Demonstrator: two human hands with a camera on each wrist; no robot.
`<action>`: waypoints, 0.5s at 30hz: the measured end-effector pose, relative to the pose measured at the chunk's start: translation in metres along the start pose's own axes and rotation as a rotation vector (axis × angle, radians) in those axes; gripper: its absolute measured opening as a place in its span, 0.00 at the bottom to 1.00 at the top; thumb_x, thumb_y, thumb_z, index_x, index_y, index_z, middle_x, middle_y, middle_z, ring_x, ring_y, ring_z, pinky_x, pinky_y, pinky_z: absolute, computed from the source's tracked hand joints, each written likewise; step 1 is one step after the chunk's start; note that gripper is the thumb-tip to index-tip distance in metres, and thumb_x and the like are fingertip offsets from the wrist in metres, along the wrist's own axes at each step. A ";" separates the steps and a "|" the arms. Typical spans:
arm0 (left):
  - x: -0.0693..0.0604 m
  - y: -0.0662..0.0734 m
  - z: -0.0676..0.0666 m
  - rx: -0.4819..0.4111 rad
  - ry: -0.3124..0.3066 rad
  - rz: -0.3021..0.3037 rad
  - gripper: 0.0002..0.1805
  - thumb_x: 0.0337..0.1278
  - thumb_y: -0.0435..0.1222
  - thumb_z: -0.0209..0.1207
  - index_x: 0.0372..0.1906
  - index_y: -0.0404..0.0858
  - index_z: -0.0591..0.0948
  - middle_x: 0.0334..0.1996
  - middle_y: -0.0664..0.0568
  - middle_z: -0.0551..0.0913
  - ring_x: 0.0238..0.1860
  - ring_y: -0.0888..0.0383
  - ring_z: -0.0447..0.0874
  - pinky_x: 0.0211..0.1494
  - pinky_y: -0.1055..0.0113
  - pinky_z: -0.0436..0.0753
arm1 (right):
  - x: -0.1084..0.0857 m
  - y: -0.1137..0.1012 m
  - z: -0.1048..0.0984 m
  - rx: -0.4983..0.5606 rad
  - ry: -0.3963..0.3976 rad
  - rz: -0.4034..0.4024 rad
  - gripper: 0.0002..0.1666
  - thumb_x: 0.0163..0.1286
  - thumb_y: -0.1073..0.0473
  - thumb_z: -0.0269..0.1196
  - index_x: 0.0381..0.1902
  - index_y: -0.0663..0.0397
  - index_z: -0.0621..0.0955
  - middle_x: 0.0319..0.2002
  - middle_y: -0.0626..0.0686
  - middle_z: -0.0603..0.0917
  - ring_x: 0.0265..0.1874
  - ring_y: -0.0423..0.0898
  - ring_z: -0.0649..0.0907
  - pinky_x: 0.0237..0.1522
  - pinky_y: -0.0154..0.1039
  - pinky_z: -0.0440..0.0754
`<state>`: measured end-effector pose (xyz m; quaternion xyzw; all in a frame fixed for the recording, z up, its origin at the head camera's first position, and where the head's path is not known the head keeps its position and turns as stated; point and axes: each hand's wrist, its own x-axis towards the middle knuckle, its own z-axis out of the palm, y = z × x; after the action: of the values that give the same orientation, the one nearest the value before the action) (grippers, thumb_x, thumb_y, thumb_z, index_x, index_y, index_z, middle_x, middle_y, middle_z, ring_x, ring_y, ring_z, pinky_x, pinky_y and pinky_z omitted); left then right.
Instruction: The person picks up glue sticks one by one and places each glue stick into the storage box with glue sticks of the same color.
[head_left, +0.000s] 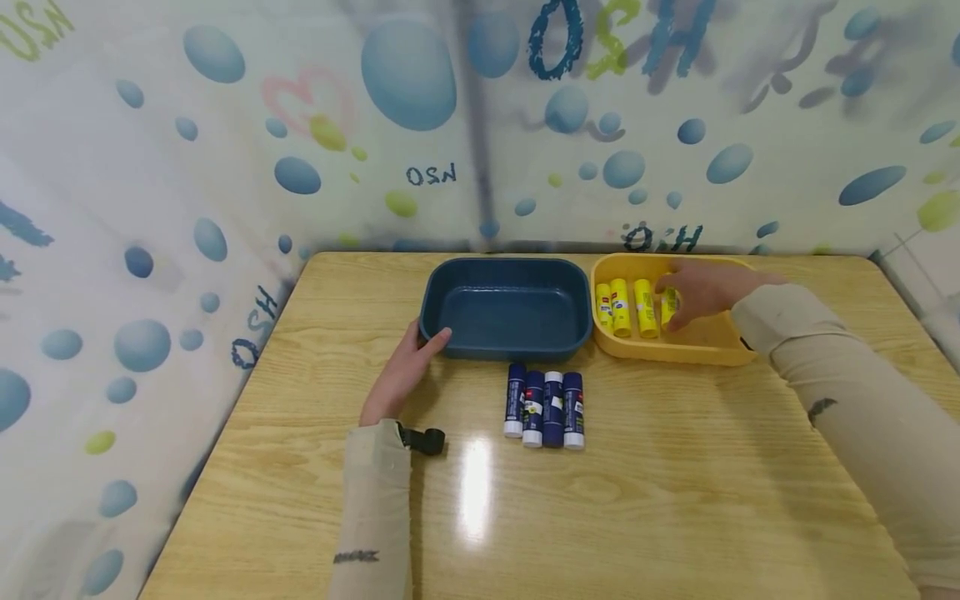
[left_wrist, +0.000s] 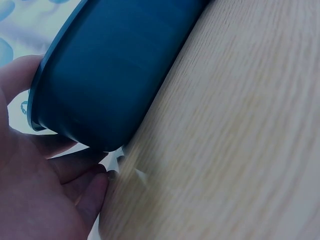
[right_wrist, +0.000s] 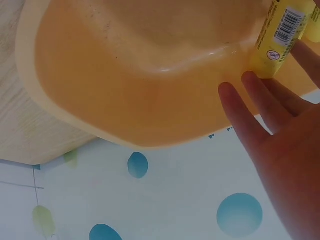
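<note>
My left hand (head_left: 401, 371) holds the near left corner of a dark blue plastic bin (head_left: 506, 348), thumb over the rim and fingers at the outer wall. In the left wrist view the bin's outer side (left_wrist: 105, 75) stands close to the fingers. Over a yellow bin (head_left: 675, 353), my right hand (head_left: 708, 287) pinches a yellow glue stick (head_left: 670, 305) between thumb and fingers. Its barcode side (right_wrist: 285, 30) shows in the right wrist view, where some fingers are spread beside it. Three more yellow glue sticks (head_left: 645, 308) lie in the bin's left part.
Several navy glue sticks (head_left: 533, 408) with white ends lie side by side on the wooden table (head_left: 637, 500), in front of the blue bin. Both bins stand next to each other at the back edge, before a patterned curtain (head_left: 525, 125).
</note>
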<state>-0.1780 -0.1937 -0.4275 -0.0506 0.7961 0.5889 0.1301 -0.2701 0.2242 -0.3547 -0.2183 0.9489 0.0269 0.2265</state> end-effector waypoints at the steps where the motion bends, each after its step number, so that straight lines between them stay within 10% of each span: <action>1: 0.000 0.000 0.000 -0.001 -0.002 0.000 0.43 0.53 0.59 0.51 0.69 0.53 0.46 0.68 0.57 0.49 0.66 0.60 0.46 0.65 0.55 0.51 | 0.000 0.000 0.001 0.001 -0.005 0.008 0.40 0.44 0.39 0.69 0.53 0.54 0.75 0.48 0.61 0.69 0.42 0.56 0.71 0.44 0.58 0.69; 15: 0.003 -0.002 0.000 -0.002 0.014 0.008 0.43 0.52 0.59 0.51 0.69 0.52 0.47 0.67 0.57 0.50 0.66 0.60 0.47 0.65 0.55 0.52 | 0.002 0.001 0.004 0.018 -0.063 0.016 0.40 0.46 0.41 0.68 0.55 0.54 0.73 0.51 0.61 0.68 0.47 0.58 0.70 0.45 0.60 0.68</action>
<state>-0.1800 -0.1941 -0.4306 -0.0517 0.7966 0.5898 0.1222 -0.2705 0.2248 -0.3590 -0.2075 0.9432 0.0272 0.2580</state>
